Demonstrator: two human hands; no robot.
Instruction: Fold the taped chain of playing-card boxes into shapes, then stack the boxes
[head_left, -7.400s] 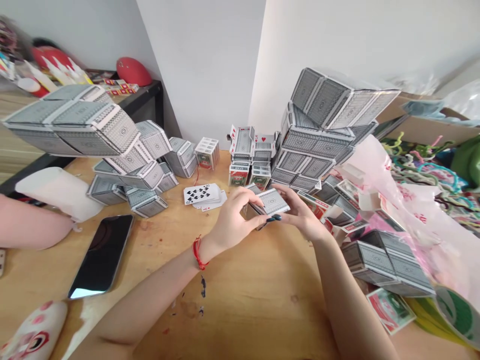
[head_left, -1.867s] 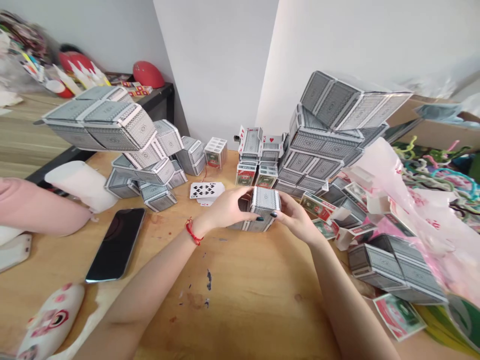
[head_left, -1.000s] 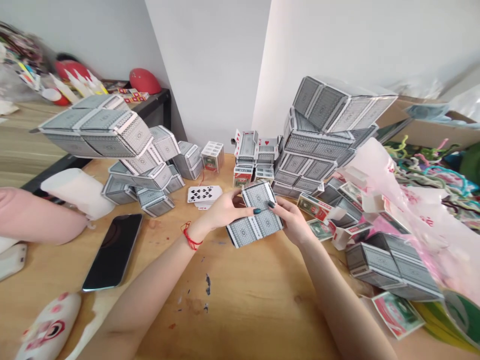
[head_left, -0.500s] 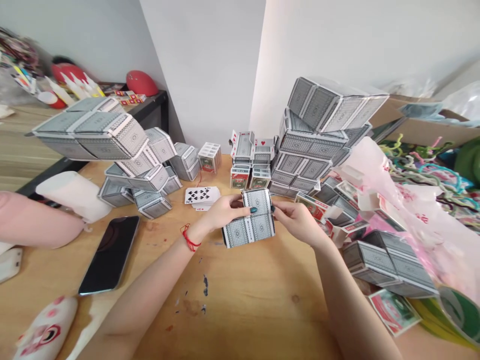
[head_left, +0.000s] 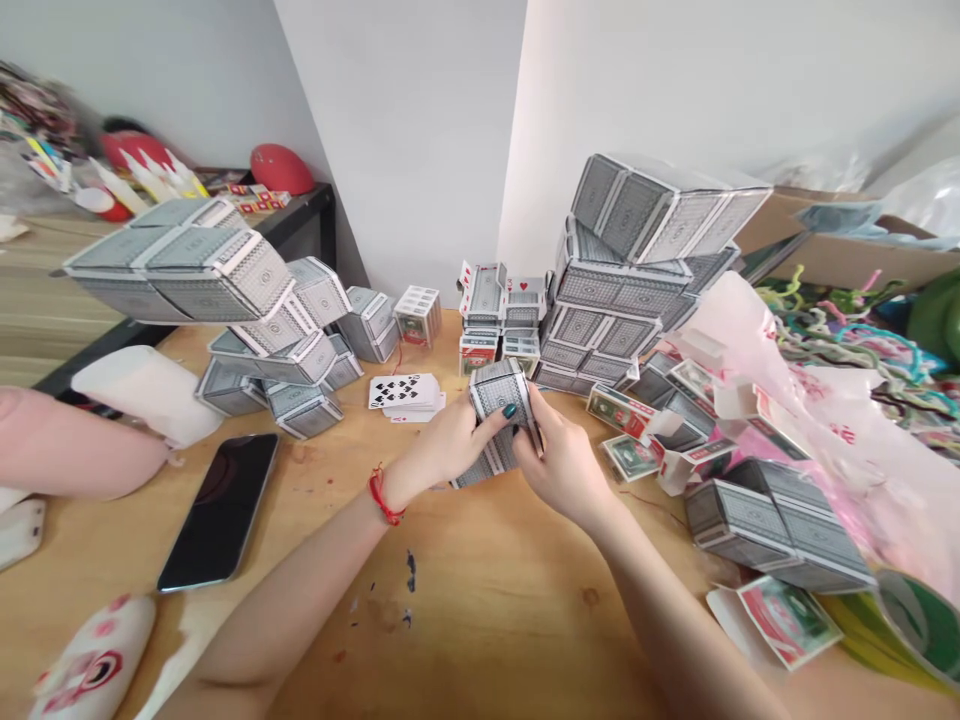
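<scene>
Between my hands, raised above the table, is a box built of playing cards (head_left: 497,393) with grey patterned backs. My left hand (head_left: 448,438) grips its left side, thumb lying across the front face. My right hand (head_left: 556,455) is wrapped round the right side, with its thumb pressed on the front. The fingers behind the box are hidden. Just beyond stand card packs (head_left: 478,352) with more card blocks on top. Loose playing cards (head_left: 405,392), a ten of spades uppermost, lie left of my left hand.
A tall stack of card blocks (head_left: 622,290) rises at the back right, another (head_left: 262,310) at the left. A black phone (head_left: 221,515) lies on the left. Opened card cartons (head_left: 694,465), a pink plastic bag (head_left: 795,380) and a tape roll (head_left: 911,625) crowd the right.
My right hand has moved left and closed round the box's right side. The box has turned and tilted, and my left thumb has slid higher on its face.
</scene>
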